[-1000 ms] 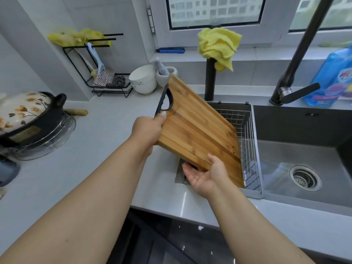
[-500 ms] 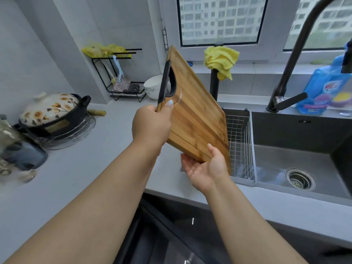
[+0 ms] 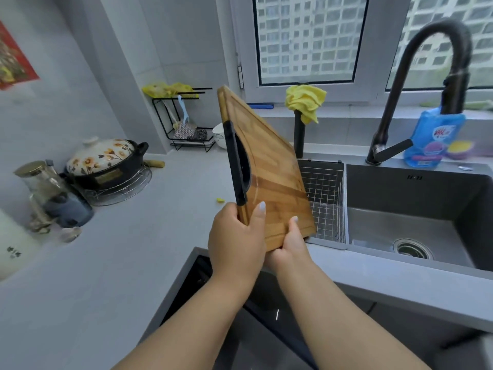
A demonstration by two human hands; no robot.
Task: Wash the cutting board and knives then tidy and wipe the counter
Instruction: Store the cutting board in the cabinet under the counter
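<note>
A wooden cutting board (image 3: 269,166) with a black handle on its left edge stands nearly upright in the air above the grey counter (image 3: 112,263), left of the sink. My left hand (image 3: 236,244) grips its lower left corner, thumb on the front face. My right hand (image 3: 289,243) holds the bottom edge from below, thumb on the front face. No knife is in view.
A steel sink (image 3: 416,209) with a wire basket (image 3: 324,198) and a black tap (image 3: 429,84) lies to the right. A blue detergent bag (image 3: 433,137) and yellow cloth (image 3: 305,101) stand behind. A flowered pot (image 3: 105,162), jars (image 3: 45,188) and a black rack (image 3: 184,124) are left.
The board has swung from lying tilted over the basket to nearly upright. My left hand slid down from the handle to the lower corner. My right hand closed onto the bottom edge.
</note>
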